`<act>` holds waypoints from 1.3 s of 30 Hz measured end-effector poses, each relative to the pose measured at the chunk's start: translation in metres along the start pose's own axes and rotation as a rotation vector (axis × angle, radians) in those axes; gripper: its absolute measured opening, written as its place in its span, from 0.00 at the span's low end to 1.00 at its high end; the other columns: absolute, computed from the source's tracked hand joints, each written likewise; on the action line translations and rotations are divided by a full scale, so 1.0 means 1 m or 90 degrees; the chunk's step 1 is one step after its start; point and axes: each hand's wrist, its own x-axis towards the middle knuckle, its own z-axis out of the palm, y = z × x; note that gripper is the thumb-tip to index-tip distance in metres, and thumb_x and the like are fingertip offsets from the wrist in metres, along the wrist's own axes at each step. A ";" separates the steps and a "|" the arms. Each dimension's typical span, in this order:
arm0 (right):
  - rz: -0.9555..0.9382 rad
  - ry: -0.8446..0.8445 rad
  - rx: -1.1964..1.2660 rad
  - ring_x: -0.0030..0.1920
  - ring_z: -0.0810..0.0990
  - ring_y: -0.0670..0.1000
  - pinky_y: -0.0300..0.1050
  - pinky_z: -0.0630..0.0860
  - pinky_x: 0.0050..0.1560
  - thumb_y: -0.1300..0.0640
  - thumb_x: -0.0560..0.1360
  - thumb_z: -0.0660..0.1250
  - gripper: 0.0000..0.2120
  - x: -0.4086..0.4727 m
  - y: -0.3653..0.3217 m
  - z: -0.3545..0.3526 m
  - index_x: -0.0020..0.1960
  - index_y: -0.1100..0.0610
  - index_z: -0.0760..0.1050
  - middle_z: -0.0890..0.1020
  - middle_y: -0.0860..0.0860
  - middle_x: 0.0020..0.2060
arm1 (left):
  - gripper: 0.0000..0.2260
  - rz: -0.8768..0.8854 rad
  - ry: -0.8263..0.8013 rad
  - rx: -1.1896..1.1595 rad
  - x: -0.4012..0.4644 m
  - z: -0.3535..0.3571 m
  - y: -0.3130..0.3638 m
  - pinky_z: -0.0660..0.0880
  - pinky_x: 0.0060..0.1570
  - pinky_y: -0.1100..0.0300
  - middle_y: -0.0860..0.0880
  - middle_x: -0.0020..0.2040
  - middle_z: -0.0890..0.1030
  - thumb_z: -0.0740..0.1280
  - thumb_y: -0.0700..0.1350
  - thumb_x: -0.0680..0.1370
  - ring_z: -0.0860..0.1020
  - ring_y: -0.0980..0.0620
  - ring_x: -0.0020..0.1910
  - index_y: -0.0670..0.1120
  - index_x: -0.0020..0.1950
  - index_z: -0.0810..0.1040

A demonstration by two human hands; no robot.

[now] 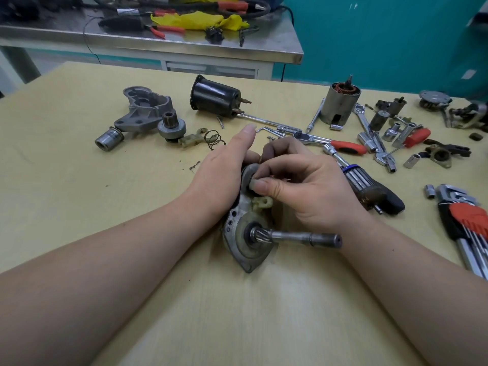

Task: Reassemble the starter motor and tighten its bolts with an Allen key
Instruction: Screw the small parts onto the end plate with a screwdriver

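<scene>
Arms: two forearms, both bare up to the picture's lower edge; no sleeve shows.
Left hand (224, 167): bare, ungloved; thumbnail cut short, unpainted.
Right hand (303, 186): bare, ungloved; nails short and plain.
Wrists: bare, nothing worn on them.
Fingers: ringless where visible.
</scene>
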 end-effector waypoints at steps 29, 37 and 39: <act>0.080 -0.042 -0.061 0.50 0.76 0.38 0.38 0.73 0.52 0.54 0.66 0.81 0.10 0.009 -0.009 -0.007 0.41 0.51 0.81 0.76 0.46 0.53 | 0.34 -0.009 0.009 -0.039 -0.001 0.000 0.000 0.81 0.58 0.37 0.42 0.37 0.86 0.60 0.72 0.76 0.83 0.46 0.38 0.43 0.37 0.87; 0.051 -0.034 -0.036 0.46 0.75 0.32 0.32 0.72 0.50 0.51 0.63 0.78 0.09 0.008 -0.004 -0.005 0.39 0.54 0.82 0.75 0.45 0.52 | 0.29 -0.015 0.051 -0.068 0.000 0.003 -0.001 0.80 0.54 0.44 0.47 0.36 0.87 0.62 0.71 0.75 0.84 0.50 0.36 0.49 0.33 0.87; 0.057 -0.036 -0.040 0.46 0.76 0.33 0.31 0.71 0.50 0.56 0.66 0.81 0.08 0.009 -0.004 -0.006 0.38 0.53 0.81 0.75 0.46 0.52 | 0.30 -0.015 0.042 -0.068 -0.001 0.003 0.000 0.79 0.54 0.44 0.48 0.35 0.86 0.62 0.71 0.75 0.83 0.50 0.36 0.49 0.32 0.87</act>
